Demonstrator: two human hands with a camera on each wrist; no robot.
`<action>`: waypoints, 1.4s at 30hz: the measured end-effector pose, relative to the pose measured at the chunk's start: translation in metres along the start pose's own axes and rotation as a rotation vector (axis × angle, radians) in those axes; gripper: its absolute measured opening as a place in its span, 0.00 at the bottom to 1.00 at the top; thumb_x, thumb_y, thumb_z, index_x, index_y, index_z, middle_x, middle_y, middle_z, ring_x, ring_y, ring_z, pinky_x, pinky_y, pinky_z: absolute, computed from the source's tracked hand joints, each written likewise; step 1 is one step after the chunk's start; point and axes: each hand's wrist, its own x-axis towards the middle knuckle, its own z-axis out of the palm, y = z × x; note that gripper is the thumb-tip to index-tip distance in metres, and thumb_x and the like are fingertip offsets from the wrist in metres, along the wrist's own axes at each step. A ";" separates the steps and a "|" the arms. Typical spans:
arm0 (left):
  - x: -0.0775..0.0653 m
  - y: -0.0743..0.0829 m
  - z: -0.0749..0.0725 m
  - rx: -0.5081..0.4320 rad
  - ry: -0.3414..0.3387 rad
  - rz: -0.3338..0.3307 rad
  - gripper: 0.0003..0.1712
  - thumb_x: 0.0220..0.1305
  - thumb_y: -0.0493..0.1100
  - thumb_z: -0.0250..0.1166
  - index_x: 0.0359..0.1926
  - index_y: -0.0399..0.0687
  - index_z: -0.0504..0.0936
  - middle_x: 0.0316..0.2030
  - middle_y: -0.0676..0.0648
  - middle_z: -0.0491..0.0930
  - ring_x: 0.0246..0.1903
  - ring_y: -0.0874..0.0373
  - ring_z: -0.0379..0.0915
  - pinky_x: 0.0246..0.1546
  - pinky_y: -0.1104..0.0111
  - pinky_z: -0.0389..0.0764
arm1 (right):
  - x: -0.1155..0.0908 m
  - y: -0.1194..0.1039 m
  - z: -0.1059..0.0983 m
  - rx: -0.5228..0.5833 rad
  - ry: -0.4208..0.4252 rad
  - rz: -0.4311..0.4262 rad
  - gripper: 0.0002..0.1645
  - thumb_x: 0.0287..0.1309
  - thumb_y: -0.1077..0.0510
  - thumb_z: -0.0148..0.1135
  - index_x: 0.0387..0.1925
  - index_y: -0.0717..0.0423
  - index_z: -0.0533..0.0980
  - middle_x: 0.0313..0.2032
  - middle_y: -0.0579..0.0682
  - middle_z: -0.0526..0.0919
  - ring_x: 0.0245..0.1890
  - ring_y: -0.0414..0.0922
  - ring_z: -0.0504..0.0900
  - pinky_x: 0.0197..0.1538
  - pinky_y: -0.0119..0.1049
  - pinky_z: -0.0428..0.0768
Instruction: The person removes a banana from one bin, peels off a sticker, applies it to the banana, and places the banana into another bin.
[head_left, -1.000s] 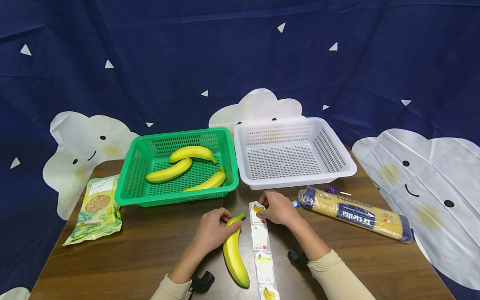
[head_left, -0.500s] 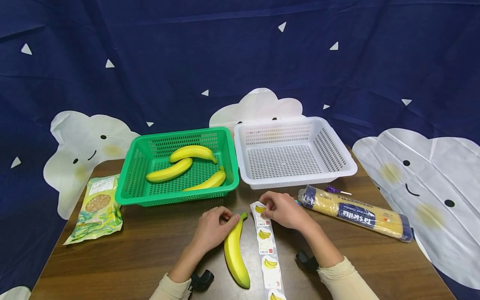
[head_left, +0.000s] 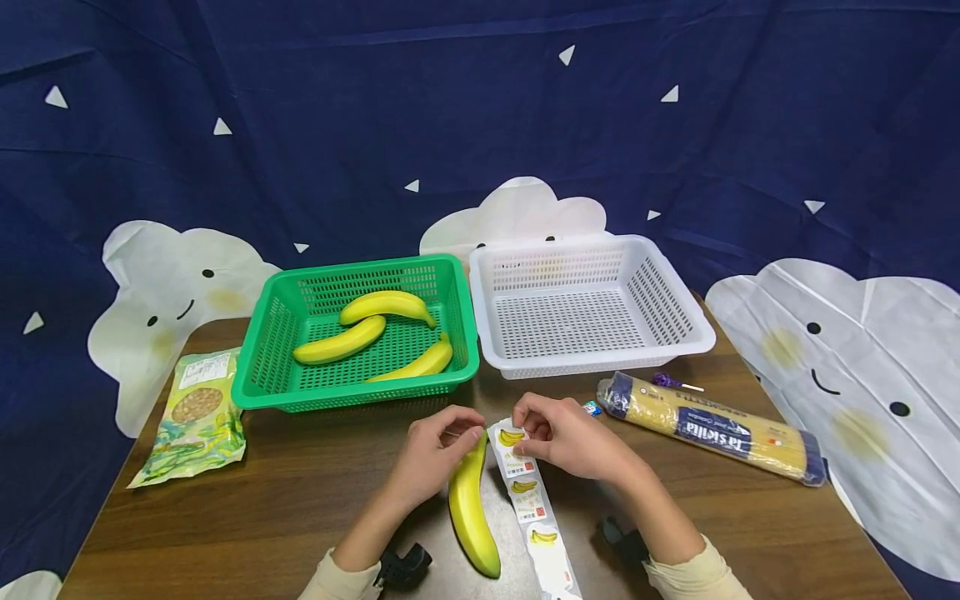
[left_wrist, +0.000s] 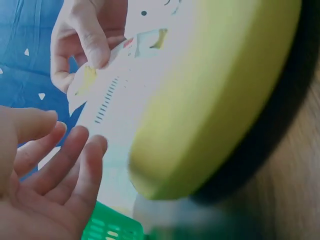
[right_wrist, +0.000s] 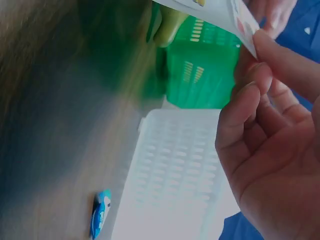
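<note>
My right hand [head_left: 573, 437] pinches the far end of a white strip of banana stickers [head_left: 545, 543] between thumb and fingers, as the right wrist view shows with the strip's edge [right_wrist: 220, 14] at the fingertips. That end is lifted and slants leftward. Just left of the strip, a yellow banana [head_left: 474, 525] lies lengthwise on the table, its stem end partly behind my left thumb. My left hand [head_left: 435, 454] is beside that end. In the left wrist view the left hand's fingers [left_wrist: 89, 172] are loosely bent, with nothing between them, close to the strip.
A green basket [head_left: 262, 367] with 3 bananas stands behind my left hand, next to a white basket [head_left: 592, 364]. On the right lie a spaghetti pack [head_left: 712, 429], a purple lollipop [head_left: 663, 380] and a small blue wrapped item [head_left: 592, 408]. A green-yellow food bag [head_left: 197, 421] is far left.
My right hand first shifted slightly right, then drew the strip's far end left and nearer, toward the banana's stem. The left hand moved slightly over the stem end; the banana has hardly moved.
</note>
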 end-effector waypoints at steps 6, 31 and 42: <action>-0.005 0.027 0.002 -0.117 -0.040 -0.003 0.08 0.64 0.34 0.64 0.44 0.38 0.82 0.34 0.43 0.83 0.32 0.43 0.80 0.32 0.67 0.81 | -0.001 -0.004 0.004 0.055 0.000 -0.019 0.06 0.57 0.57 0.69 0.31 0.45 0.77 0.25 0.39 0.79 0.25 0.38 0.78 0.28 0.33 0.77; -0.005 -0.005 0.021 0.267 -0.066 0.212 0.05 0.62 0.37 0.67 0.37 0.52 0.85 0.36 0.59 0.82 0.38 0.66 0.77 0.42 0.69 0.77 | -0.027 -0.009 -0.003 0.117 0.094 -0.069 0.04 0.59 0.56 0.67 0.32 0.43 0.78 0.32 0.40 0.80 0.30 0.40 0.78 0.32 0.35 0.78; -0.002 -0.008 0.024 0.484 -0.096 0.285 0.16 0.63 0.42 0.66 0.52 0.48 0.80 0.47 0.55 0.81 0.51 0.61 0.74 0.60 0.61 0.66 | -0.029 0.001 0.000 0.120 0.165 0.042 0.04 0.56 0.54 0.69 0.32 0.39 0.83 0.29 0.38 0.83 0.29 0.39 0.81 0.33 0.36 0.79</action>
